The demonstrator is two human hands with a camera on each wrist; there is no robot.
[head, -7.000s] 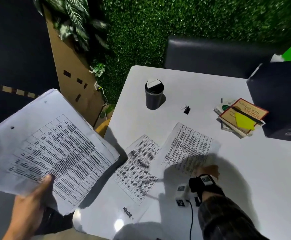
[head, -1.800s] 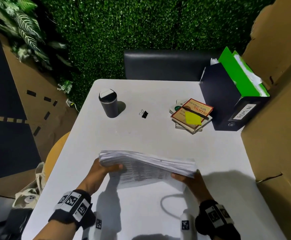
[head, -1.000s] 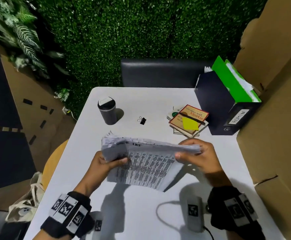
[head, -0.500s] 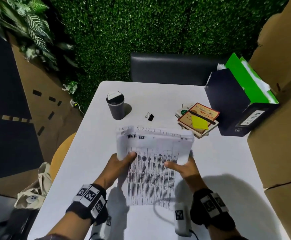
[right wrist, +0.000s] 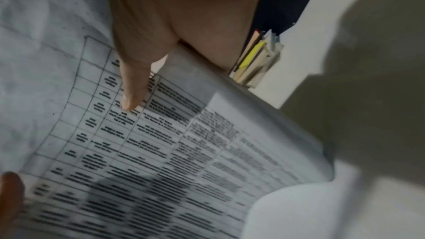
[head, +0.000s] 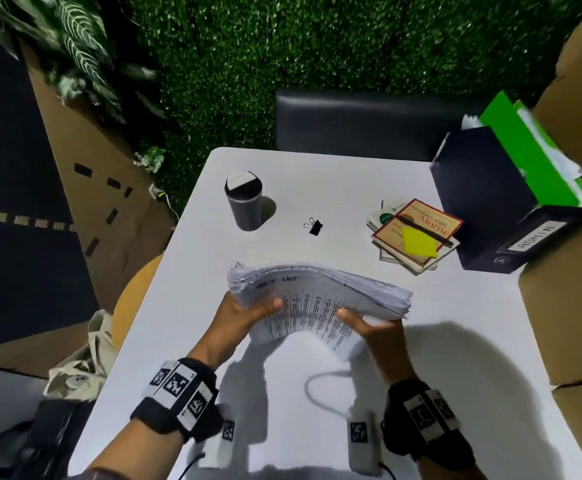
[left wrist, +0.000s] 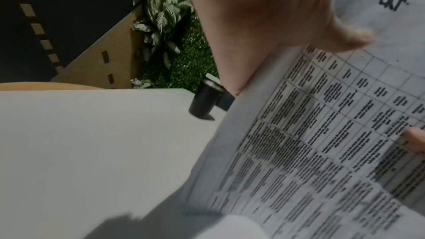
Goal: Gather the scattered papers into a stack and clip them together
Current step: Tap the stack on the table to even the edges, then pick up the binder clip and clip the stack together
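Nearest to the camera, the 2 hands hold the stack of papers point(head: 320, 296) above the white surface point(head: 456, 341). The left hand point(head: 239, 318) grips the left edge of the stack, with the thumb on the printed top sheet and the other fingers hidden under the paper. The right hand point(head: 374, 332) grips the right part in the same way, thumb on top. The stack is tilted and bent: its far edge stands up and shows the fanned sheet edges, while the near part of the top sheet hangs down toward the surface.

Further away, a black binder clip point(head: 314, 226) lies alone on the surface, well apart from the papers. To its left stands a dark cup with a lid point(head: 244, 204). To its right lies a small pile of books point(head: 417, 233) with a yellow note on top, and just beside it a dark file box point(head: 490, 199) with green folders.
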